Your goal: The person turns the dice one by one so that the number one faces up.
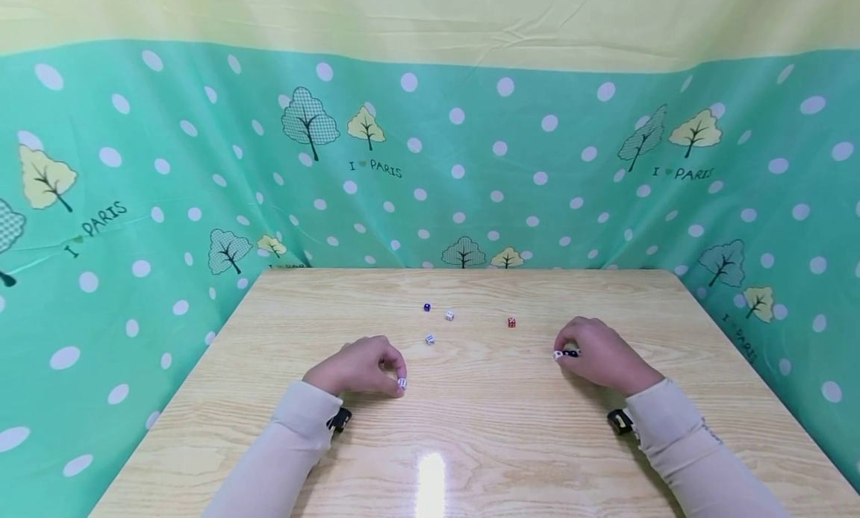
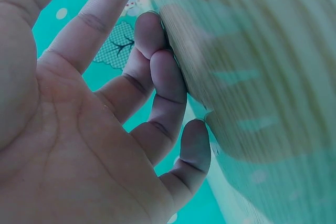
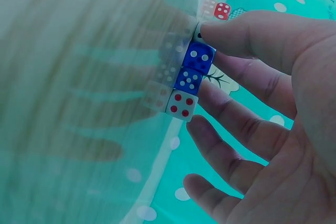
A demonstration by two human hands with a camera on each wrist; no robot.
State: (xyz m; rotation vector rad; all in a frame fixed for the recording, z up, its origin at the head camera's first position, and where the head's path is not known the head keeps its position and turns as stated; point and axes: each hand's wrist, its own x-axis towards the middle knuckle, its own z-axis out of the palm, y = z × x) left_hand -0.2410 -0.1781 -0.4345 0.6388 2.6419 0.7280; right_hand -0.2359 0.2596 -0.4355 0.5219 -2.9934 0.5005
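My left hand (image 1: 366, 365) pinches a white die (image 1: 402, 383) between thumb and forefinger at the tabletop, left of centre. In the left wrist view its other fingers (image 2: 168, 85) curl loosely with their tips at the table. My right hand (image 1: 600, 354) is at a short row of dice on the right. The right wrist view shows its thumb and forefinger on a white die with a black pip (image 3: 199, 35), mostly covered by the thumb. Beside that die, two blue dice (image 3: 199, 57) and a white die with red pips (image 3: 182, 104) stand in line.
Farther back on the wooden table (image 1: 484, 436) lie a small blue die (image 1: 426, 307), two white dice (image 1: 449, 316) and a red die (image 1: 511, 322). A green dotted cloth (image 1: 457, 145) hangs behind and along both sides.
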